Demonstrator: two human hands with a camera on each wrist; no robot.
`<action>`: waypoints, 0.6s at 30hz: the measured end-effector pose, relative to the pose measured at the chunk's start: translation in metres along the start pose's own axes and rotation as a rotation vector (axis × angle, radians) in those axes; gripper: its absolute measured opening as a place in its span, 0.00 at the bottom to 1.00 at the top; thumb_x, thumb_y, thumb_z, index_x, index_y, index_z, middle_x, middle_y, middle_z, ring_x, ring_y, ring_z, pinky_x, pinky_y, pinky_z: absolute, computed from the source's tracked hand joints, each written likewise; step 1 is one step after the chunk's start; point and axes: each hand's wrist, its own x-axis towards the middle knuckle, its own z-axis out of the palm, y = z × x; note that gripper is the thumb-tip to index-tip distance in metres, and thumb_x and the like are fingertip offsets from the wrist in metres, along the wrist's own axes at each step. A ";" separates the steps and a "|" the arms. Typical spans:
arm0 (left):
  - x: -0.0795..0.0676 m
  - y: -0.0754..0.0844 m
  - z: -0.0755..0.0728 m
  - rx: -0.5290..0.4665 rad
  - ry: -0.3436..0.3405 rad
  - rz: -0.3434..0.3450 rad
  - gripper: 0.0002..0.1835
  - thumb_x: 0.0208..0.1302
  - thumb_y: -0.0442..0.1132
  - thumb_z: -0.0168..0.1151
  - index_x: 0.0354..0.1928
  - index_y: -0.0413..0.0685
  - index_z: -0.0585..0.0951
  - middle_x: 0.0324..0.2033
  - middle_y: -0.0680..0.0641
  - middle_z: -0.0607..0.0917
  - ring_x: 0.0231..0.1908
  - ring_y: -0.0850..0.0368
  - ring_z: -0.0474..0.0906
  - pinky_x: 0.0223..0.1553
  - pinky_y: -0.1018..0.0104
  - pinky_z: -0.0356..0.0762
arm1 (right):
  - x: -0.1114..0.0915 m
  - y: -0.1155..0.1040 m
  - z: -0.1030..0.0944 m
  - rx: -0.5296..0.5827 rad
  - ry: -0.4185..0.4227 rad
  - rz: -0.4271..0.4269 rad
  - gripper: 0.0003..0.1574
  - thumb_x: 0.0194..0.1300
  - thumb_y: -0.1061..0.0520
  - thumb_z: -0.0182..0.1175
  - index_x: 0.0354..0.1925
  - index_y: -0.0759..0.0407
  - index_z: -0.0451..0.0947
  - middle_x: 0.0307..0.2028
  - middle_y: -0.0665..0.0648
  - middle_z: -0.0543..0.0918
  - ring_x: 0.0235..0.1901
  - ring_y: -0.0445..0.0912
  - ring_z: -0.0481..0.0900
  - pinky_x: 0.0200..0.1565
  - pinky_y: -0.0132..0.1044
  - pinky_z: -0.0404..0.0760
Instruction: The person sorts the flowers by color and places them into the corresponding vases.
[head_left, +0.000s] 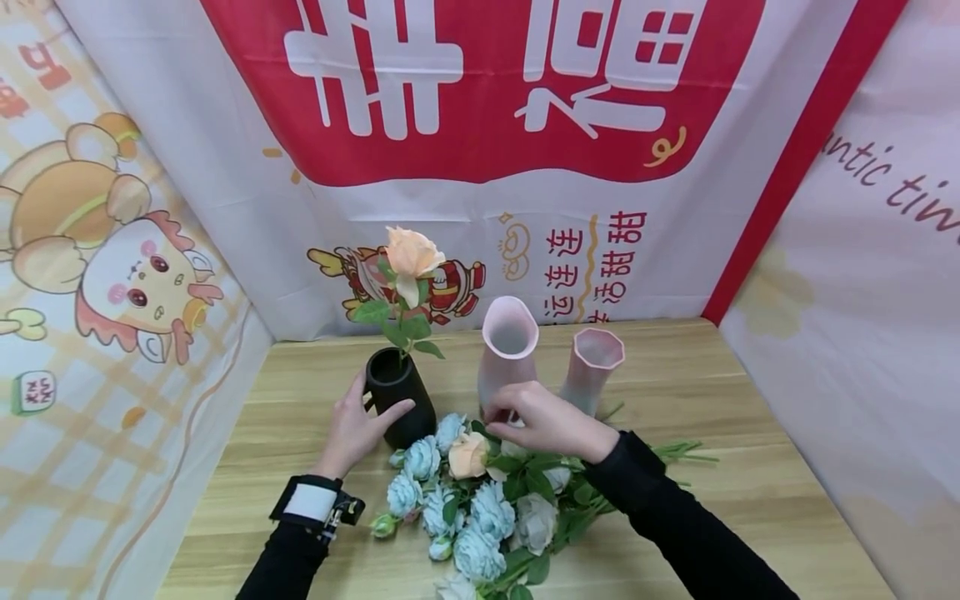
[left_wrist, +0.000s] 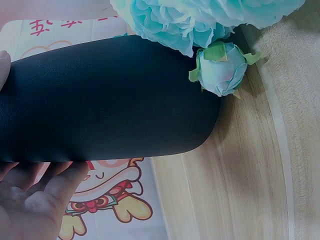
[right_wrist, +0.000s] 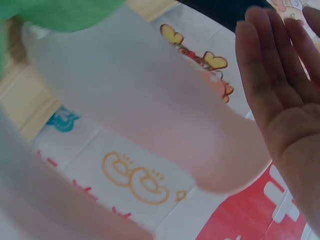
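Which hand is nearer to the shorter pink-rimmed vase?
Right. In the head view, the right hand is just below and left of the shorter vase; the left hand is farther left, gripping the black vase.

Black vase [head_left: 408, 383]: mouth end cut off by the left edge, left wrist view. Peach rose [head_left: 412, 254]: lower stem end hidden inside it. Tall pink vase [head_left: 500, 371]: base hidden behind the right hand [head_left: 543, 417]. Green leaf [right_wrist: 75, 15]: blurred, cropped at top, right wrist view.
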 end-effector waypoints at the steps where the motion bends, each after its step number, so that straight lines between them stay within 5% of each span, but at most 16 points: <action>1: 0.000 -0.001 0.000 0.002 0.001 0.002 0.51 0.53 0.64 0.70 0.74 0.53 0.60 0.67 0.43 0.68 0.66 0.42 0.65 0.56 0.45 0.73 | -0.006 0.004 0.000 0.001 -0.009 0.009 0.04 0.65 0.61 0.66 0.39 0.55 0.82 0.35 0.47 0.82 0.35 0.35 0.78 0.38 0.36 0.81; 10: -0.002 -0.002 0.004 -0.028 0.017 0.015 0.49 0.54 0.62 0.72 0.73 0.56 0.61 0.66 0.44 0.70 0.65 0.42 0.65 0.55 0.40 0.72 | -0.073 0.049 0.008 -0.019 -0.100 0.179 0.07 0.63 0.64 0.66 0.29 0.55 0.82 0.25 0.41 0.77 0.26 0.34 0.75 0.30 0.30 0.78; 18: 0.003 0.001 0.003 -0.005 0.014 0.018 0.51 0.54 0.62 0.72 0.74 0.53 0.60 0.67 0.42 0.69 0.65 0.41 0.65 0.56 0.42 0.72 | -0.100 0.064 0.019 -0.309 -0.106 0.276 0.20 0.51 0.66 0.69 0.16 0.49 0.71 0.16 0.41 0.67 0.17 0.36 0.64 0.21 0.32 0.67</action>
